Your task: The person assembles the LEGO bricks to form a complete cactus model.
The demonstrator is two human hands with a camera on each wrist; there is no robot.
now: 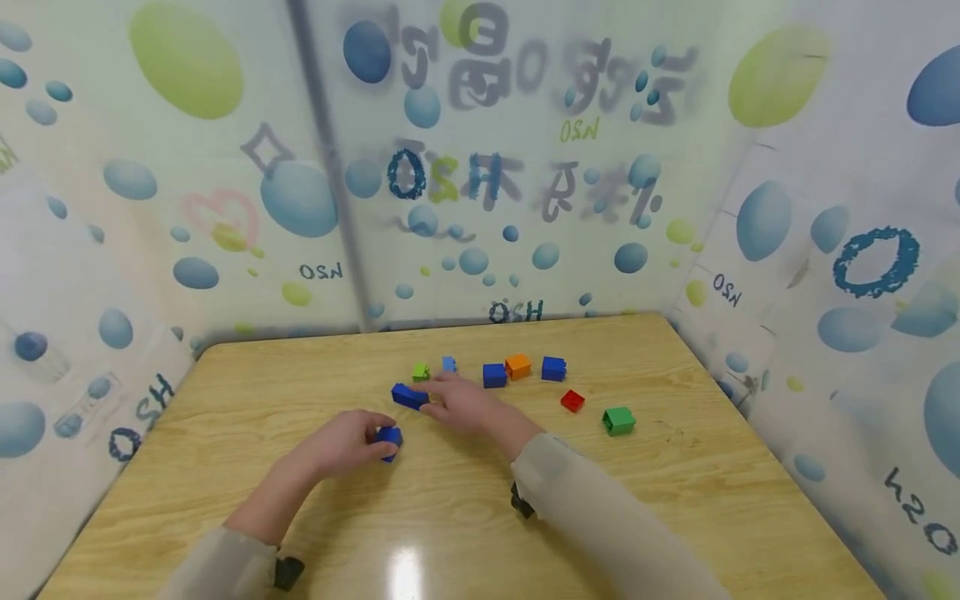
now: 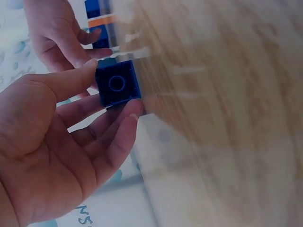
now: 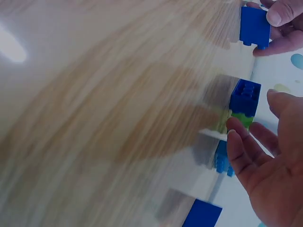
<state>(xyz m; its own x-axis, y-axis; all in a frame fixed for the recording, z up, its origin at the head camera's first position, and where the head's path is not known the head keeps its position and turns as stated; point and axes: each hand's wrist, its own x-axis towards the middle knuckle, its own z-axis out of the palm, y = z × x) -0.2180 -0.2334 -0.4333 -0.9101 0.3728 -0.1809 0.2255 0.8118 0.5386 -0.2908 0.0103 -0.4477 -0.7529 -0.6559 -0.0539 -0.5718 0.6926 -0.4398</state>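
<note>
My left hand [image 1: 347, 442] pinches a square blue toy brick [image 2: 118, 84] between thumb and fingers. The left wrist view shows its hollow underside with a round tube. In the head view this brick is just over the near left part of the table. Farther back, a longer blue brick [image 1: 409, 397] lies on the table. My right hand [image 1: 463, 403] is at its right end, fingers spread and extended. In the right wrist view, a gap separates the thumb of that hand from the long brick [image 3: 245, 97], and the fingertips are beside it.
Behind the right hand are a lime green brick [image 1: 422, 372] and a light blue brick [image 1: 449, 364]. To the right lie blue [image 1: 494, 376], orange [image 1: 517, 367], another blue [image 1: 554, 369], red [image 1: 572, 401] and green [image 1: 618, 421] bricks. Patterned curtains surround the wooden table [image 1: 465, 533].
</note>
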